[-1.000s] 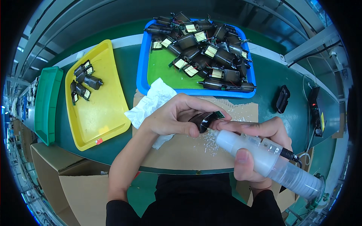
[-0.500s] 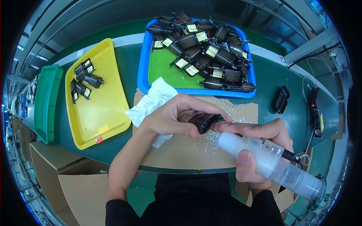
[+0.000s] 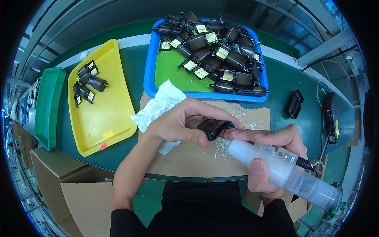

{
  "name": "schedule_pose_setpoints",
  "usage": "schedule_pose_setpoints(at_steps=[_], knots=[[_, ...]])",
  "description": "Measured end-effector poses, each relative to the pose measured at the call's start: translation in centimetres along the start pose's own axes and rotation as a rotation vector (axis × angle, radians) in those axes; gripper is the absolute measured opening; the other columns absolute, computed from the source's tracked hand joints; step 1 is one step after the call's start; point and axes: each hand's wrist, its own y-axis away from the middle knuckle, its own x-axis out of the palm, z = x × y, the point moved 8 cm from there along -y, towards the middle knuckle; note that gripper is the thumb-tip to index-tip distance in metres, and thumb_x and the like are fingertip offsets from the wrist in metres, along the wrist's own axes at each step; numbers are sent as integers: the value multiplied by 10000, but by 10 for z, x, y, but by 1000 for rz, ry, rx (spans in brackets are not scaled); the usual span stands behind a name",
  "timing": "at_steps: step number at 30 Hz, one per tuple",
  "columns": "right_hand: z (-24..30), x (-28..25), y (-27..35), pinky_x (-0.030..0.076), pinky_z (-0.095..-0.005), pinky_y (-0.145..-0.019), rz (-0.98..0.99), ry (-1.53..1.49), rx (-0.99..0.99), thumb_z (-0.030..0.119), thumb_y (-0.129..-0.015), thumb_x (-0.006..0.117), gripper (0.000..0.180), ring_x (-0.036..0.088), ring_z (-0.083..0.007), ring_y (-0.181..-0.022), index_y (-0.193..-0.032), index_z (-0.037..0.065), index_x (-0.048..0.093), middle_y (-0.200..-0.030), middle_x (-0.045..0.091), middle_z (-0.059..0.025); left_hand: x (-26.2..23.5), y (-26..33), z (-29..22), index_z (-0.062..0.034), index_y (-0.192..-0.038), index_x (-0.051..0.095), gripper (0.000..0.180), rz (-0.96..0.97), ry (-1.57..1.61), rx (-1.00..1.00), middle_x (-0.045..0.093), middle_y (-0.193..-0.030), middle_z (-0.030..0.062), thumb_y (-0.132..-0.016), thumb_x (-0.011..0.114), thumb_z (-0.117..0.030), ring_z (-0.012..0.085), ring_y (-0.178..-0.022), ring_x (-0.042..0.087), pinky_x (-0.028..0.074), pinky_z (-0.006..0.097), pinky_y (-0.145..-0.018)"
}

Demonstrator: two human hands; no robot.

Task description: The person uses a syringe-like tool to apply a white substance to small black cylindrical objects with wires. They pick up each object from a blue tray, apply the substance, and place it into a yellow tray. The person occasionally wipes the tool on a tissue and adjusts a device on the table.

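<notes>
My left hand (image 3: 179, 122) is closed round a dark, glossy plastic housing (image 3: 210, 128) with a small green circuit board at its end. Gripped in my right hand (image 3: 276, 152) is a glue dispensing syringe (image 3: 256, 158), a thick tube of white paste with a cable on its side. Its nozzle meets the lower edge of the housing; the exact contact is too small to tell. Under both hands lies a cardboard sheet (image 3: 185, 164) scattered with white crumbs. A crumpled white tissue (image 3: 164, 103) sits beside my left wrist.
A blue tray (image 3: 148, 75) at the back holds many similar dark housings. At left, a yellow tray (image 3: 106, 126) carries several more, beside a green bin (image 3: 47, 110). One dark shell (image 3: 295, 104) and a black box with a red light (image 3: 330, 118) lie right. Open cardboard boxes (image 3: 87, 197) stand below left.
Almost nothing differs. Both hands keep the housing and the syringe in nearly the same place, with only a very slight shift.
</notes>
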Motion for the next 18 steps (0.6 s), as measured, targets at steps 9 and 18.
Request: schedule_pose_setpoints(at_steps=[9, 18], knots=[[2, -4, -1, 538, -277, -719, -86, -28, -83, 164, -699, 731, 341, 686, -206, -804, -873, -28, 510, -855, 689, -174, 0, 1, 1, 118, -1099, 586, 751, -2, -4, -16, 614, -1076, 202, -574, 855, -347, 244, -1024, 590, 432, 344, -919], [4, -3, 0, 535, -279, -730, -63, -5, -84, 158, -703, 728, 352, 682, -203, -825, -898, -20, 495, -870, 687, -178, 1, 1, 1, 121, -1102, 583, 758, 29, -16, -19, 612, -1072, 201, -576, 853, -355, 241, -1011, 588, 427, 338, -911]])
